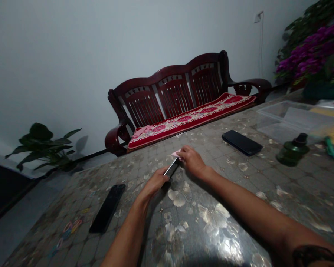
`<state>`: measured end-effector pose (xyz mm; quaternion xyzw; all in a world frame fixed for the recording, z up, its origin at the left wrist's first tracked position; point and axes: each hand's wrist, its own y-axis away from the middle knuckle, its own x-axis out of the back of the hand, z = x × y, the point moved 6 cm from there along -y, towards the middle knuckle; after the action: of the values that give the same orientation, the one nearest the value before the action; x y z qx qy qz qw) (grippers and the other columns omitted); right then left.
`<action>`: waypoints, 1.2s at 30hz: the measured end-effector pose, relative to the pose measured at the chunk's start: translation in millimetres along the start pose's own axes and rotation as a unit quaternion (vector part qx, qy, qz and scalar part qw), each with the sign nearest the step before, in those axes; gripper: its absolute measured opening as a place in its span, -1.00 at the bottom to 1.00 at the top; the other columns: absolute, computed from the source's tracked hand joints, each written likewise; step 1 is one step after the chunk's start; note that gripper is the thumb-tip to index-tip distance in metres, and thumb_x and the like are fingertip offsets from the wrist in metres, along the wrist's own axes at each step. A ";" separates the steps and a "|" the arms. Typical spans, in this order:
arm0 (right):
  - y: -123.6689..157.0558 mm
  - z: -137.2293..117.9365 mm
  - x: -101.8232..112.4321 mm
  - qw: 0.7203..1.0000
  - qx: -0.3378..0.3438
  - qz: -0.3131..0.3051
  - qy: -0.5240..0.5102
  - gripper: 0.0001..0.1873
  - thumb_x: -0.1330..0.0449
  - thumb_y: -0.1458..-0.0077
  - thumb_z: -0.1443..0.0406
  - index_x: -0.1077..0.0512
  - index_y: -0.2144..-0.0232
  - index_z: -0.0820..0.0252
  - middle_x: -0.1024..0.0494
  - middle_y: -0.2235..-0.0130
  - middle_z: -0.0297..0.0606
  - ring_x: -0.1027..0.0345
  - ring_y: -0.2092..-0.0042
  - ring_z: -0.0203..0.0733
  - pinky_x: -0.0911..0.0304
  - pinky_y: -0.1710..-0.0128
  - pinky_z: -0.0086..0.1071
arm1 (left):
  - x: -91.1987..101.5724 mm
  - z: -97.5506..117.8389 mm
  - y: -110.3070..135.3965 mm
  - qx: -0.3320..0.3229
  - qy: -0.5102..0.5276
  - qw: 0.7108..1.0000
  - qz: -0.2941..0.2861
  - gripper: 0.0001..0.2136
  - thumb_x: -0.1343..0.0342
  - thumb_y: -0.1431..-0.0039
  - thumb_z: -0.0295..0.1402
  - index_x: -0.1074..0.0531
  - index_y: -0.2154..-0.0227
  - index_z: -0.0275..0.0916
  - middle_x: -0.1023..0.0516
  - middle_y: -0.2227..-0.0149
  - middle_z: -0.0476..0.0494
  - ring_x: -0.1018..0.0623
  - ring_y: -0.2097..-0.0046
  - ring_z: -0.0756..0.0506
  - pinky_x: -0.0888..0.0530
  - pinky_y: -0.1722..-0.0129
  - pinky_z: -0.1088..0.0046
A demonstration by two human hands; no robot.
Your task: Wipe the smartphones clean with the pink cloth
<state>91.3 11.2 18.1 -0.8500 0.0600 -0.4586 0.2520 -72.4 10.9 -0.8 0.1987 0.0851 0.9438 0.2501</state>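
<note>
Holds a slim dark phone (pixel 172 167) tilted at the tablecloth (pixel 180 213); cannot tell whether touching it. Grips the near end with the left hand (pixel 157 180), fingers closed round its edge. At the far end, pinches a small pink piece (pixel 176 153) with the right hand (pixel 193 160), fingers curled nearly together. Has a black phone (pixel 107 208) lying left of the held phone; right of the held phone, a dark-blue phone (pixel 241 142), then a green bottle (pixel 292 152); behind it, a red-cushioned bench (pixel 189 118).
</note>
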 end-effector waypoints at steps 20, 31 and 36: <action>-0.2 60.1 -23.8 0.963 -0.212 -0.083 -0.144 -0.81 -0.28 0.03 0.45 -0.70 0.37 0.28 -0.66 0.44 -0.14 -0.51 0.32 -0.09 -0.20 0.34 -0.42 | 3.1 -24.6 -3.5 0.073 0.256 0.964 -0.009 -0.58 -0.25 0.17 -0.57 -0.59 0.13 -0.41 -0.68 0.35 -0.21 -0.63 0.40 -0.11 -0.53 0.36 0.48; -8.6 61.3 0.7 0.948 -0.217 -0.009 -0.234 -0.69 -0.19 -0.06 0.39 -0.69 0.20 0.14 -0.71 0.23 -0.25 -0.57 0.19 -0.09 -0.34 0.23 -0.44 | -12.7 -25.7 -5.9 0.062 0.484 0.873 0.006 -0.49 -0.04 -0.19 -0.68 -0.39 -0.21 -0.38 -0.71 0.22 -0.27 -0.71 0.30 -0.13 -0.64 0.14 0.36; -3.1 58.7 11.9 0.945 -0.215 0.039 -0.243 -0.64 -0.15 -0.01 0.44 -0.69 0.23 0.14 -0.71 0.25 -0.27 -0.55 0.22 -0.13 -0.33 0.21 -0.45 | -22.8 -14.4 -6.0 0.018 0.517 0.855 -0.025 -0.43 0.00 -0.18 -0.71 -0.35 -0.26 -0.30 -0.69 0.10 -0.28 -0.71 0.18 -0.14 -0.61 0.01 0.35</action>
<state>145.3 31.9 2.0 -0.9665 0.1276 -0.2045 0.0876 -57.7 3.6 -23.0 -0.3154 0.2243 0.9024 0.1897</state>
